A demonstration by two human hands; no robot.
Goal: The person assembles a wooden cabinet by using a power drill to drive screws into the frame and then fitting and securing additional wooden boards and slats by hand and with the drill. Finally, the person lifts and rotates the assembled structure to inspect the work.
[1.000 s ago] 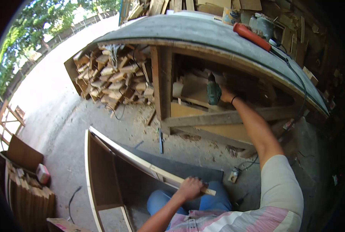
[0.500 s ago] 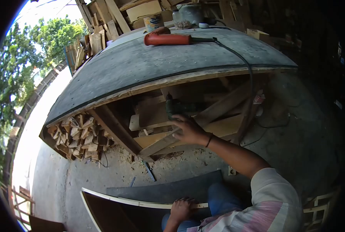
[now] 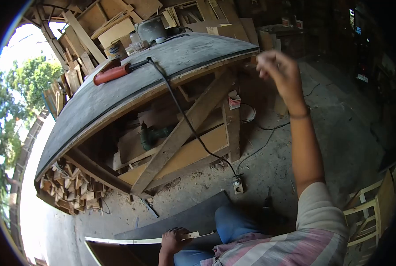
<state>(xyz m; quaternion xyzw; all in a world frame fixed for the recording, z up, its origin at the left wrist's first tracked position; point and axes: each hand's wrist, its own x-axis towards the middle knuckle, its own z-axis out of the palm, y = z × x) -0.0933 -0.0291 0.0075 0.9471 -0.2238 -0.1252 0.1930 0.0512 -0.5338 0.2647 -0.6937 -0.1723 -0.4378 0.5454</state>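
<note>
My left hand (image 3: 174, 241) is closed over the pale top edge of a dark panel (image 3: 118, 241) beside my knees. A short light wooden piece (image 3: 191, 235) shows along that edge, right by its fingers. My right hand (image 3: 281, 76) is raised near the right corner of the workbench (image 3: 184, 51); its loosely bent fingers look slightly apart, a little blurred, with nothing visible in them. Inside the bench's frame lies a green drill (image 3: 147, 136). On the bench top rests a red power tool (image 3: 112, 75) with a black cord (image 3: 180, 111) hanging over the front.
The cord runs down to a socket block (image 3: 238, 186) on the floor. A small red and white box (image 3: 234, 101) sits by the bench leg. Wood offcuts (image 3: 74, 188) are stacked beneath the left end. A glass jar (image 3: 150, 30) stands on top; a wooden frame (image 3: 368, 208) is at right.
My right hand has moved from beside the green drill up and right to the bench's corner. The view has swung right. My left hand stays on the panel's edge.
</note>
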